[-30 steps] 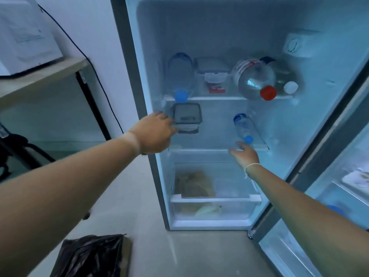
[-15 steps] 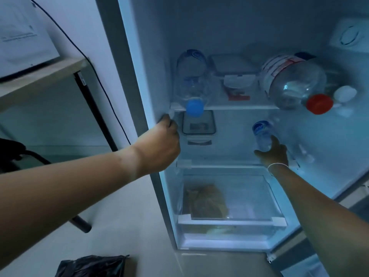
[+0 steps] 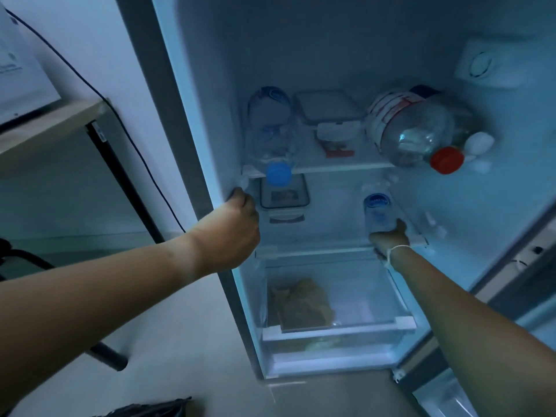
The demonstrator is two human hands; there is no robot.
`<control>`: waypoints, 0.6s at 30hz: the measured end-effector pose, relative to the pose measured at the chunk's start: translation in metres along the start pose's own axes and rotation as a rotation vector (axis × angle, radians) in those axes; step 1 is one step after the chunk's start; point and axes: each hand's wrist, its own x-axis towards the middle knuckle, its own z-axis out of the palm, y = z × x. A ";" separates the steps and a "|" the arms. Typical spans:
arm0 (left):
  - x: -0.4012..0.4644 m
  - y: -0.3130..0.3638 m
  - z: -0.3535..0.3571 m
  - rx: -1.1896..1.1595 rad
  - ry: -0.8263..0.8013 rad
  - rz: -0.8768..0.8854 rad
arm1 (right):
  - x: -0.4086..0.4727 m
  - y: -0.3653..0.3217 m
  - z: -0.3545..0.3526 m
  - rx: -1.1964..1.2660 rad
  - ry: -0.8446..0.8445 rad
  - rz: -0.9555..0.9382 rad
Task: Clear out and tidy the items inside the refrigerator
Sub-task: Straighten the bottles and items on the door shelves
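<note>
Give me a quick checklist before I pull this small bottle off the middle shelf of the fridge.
1. Right hand on the small bottle: ok, fingers wrap its lower part.
2. Grip firm enough to lift: cannot tell, the palm side is hidden.
3. Left hand steadying at the fridge's left wall: ok, it grips the edge just below the upper shelf.
4. Path out to the front: ok, nothing stands before the bottle.
5. Large red-capped bottle overhead: not ok, it lies on its side with the cap past the shelf edge and might roll.
6. Dark lidded container on the same shelf: ok, well apart to the left.
</note>
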 end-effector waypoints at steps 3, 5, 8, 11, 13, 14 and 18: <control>0.000 0.004 0.002 -0.042 0.014 0.035 | -0.026 0.007 -0.018 0.214 -0.096 0.048; -0.001 0.004 0.000 -0.033 0.040 0.019 | -0.043 0.013 -0.031 0.303 -0.123 0.086; -0.004 0.005 -0.005 -0.013 0.077 -0.020 | -0.074 0.018 -0.051 0.331 -0.159 0.099; -0.007 0.007 -0.012 -0.006 0.032 -0.076 | -0.107 0.026 -0.077 0.318 -0.180 0.119; -0.009 0.008 -0.015 -0.014 0.020 -0.106 | -0.124 0.032 -0.091 0.304 -0.189 0.128; -0.010 0.009 -0.016 -0.029 0.017 -0.124 | -0.132 0.034 -0.096 0.305 -0.199 0.138; -0.018 0.009 -0.023 -0.089 -0.014 -0.182 | -0.166 0.046 -0.117 0.336 -0.219 0.159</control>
